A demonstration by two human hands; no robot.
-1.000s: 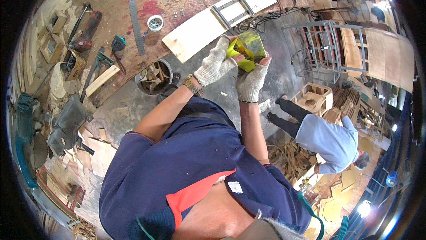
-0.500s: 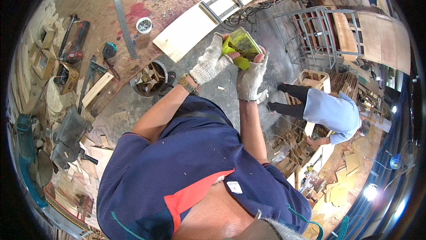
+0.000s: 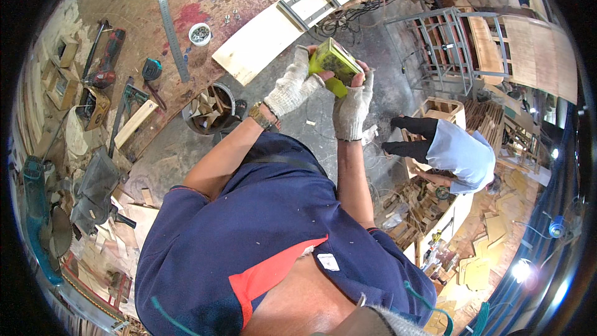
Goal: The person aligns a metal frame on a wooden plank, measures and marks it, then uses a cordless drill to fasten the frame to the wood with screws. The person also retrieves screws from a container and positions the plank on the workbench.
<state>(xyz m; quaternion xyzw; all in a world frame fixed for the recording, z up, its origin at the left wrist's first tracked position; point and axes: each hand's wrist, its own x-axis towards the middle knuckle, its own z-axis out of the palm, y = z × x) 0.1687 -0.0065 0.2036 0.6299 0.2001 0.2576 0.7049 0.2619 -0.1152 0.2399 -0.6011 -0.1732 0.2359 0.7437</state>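
Note:
Both of my hands, in whitish knit work gloves with bare fingertips, hold a small yellow-green box (image 3: pixel 328 61) out in front of me. Dark contents show on its face, too small to name. A yellow-green flap (image 3: pixel 336 87) hangs from its near side. My left hand (image 3: pixel 291 89) grips the box's left side with the thumb across the near edge. On the right, my right hand (image 3: pixel 352 111) is closed round the lower right corner, fingertips showing at the edge.
A pale board (image 3: pixel 273 37) with a dark metal frame (image 3: pixel 309 4) lies at the bench edge. A screw cup (image 3: pixel 199 34), steel ruler (image 3: pixel 166 19), tape measure (image 3: pixel 152 69) and cordless drill (image 3: pixel 109 56) rest on the bench. A scrap bucket (image 3: pixel 210 109) stands below; another person (image 3: pixel 457 149) bends at right.
The box has turned in my hands, and its clear-looking upper face now shows at a narrower angle. My hands stay nearly in place. The other person has shifted and bent further.

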